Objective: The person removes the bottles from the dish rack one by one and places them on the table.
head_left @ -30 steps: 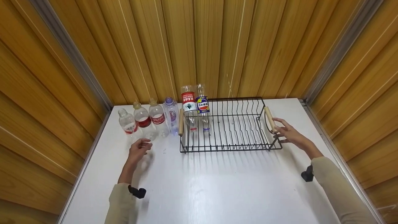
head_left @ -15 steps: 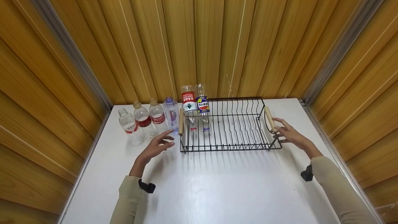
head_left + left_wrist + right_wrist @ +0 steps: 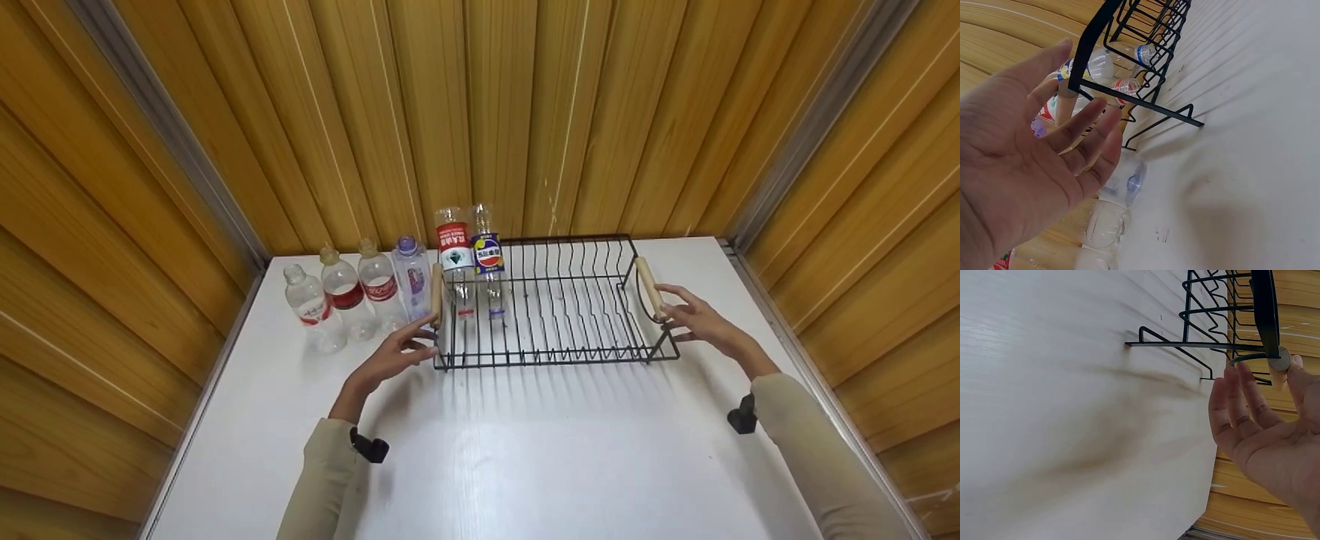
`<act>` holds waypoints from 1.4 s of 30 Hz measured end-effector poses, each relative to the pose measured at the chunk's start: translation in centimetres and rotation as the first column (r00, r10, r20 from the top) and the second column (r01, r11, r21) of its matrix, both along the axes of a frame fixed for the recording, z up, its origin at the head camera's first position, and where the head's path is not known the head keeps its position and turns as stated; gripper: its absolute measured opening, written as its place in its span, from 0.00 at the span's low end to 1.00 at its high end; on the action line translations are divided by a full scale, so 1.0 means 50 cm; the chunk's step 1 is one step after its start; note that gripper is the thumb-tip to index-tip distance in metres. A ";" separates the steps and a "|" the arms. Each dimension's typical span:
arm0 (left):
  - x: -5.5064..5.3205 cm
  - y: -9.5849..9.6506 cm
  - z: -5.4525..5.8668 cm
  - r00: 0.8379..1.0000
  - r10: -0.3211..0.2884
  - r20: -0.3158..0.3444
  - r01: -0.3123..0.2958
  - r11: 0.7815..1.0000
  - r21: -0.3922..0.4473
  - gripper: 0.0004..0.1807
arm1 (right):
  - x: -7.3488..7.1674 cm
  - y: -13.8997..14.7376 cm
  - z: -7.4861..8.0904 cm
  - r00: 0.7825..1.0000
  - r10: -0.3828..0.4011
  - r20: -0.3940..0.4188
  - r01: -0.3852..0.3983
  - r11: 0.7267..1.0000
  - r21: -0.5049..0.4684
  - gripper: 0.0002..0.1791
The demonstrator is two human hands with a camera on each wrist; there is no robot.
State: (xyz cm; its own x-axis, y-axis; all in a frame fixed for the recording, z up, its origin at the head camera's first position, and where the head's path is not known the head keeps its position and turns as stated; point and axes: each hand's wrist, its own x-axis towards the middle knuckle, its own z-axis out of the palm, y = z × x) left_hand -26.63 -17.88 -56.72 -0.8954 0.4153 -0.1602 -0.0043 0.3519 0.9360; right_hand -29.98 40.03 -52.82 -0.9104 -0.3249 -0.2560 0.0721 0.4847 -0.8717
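In the head view, a black wire dish rack [image 3: 570, 279] with wooden side handles stands on the white table. My left hand [image 3: 394, 358] is at its front left corner, one finger reaching the lower end of the left handle [image 3: 436, 296]. The left wrist view shows that hand [image 3: 1022, 146] with fingers spread and loosely bent beside the handle. My right hand [image 3: 705, 326] rests loosely against the right handle [image 3: 651, 289], thumb and fingers on either side of its end in the right wrist view. A red-labelled bottle [image 3: 455, 255] and a blue-labelled bottle [image 3: 489, 255] lean in the rack.
Left of the rack stand several clear bottles: a purple-capped one [image 3: 411, 274], two with red labels, including this bottle [image 3: 345, 292], and a white-and-red-labelled bottle [image 3: 311, 304]. Wood-patterned walls [image 3: 510, 112] enclose the table [image 3: 540, 457] at the back and sides.
My left hand has moved right and slightly forward, from in front of the bottles to the rack's left handle. The right hand, rack and bottles stay in place.
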 end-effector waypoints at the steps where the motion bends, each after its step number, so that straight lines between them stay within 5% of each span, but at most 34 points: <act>1: -0.001 0.002 -0.002 1.000 -0.006 -0.006 0.006 1.000 0.006 0.39 | 0.001 0.000 0.001 1.000 -0.002 -0.017 0.002 1.000 0.010 0.35; 9: -0.005 0.001 -0.011 1.000 -0.009 0.020 0.008 0.998 0.067 0.41 | -0.012 -0.025 0.026 0.989 -0.017 -0.146 0.030 0.995 0.090 0.34; 15: -0.012 0.003 -0.018 1.000 0.011 0.008 -0.012 0.995 0.096 0.41 | -0.040 -0.086 0.087 0.978 -0.085 -0.192 0.085 0.996 -0.010 0.32; 20: -0.013 0.009 -0.029 1.000 0.014 0.014 -0.016 0.991 0.130 0.42 | -0.058 -0.172 0.118 0.984 -0.038 -0.173 0.021 0.995 -0.102 0.30; 30: -0.013 0.015 -0.033 0.997 0.016 0.074 -0.026 0.990 0.140 0.43 | -0.132 -0.335 0.074 0.997 0.079 -0.001 -0.078 0.975 -0.207 0.28; 42: -0.006 0.020 -0.034 0.990 0.045 0.136 -0.064 0.988 0.140 0.43 | -0.193 -0.432 0.019 0.968 0.073 0.241 0.006 0.950 -0.312 0.33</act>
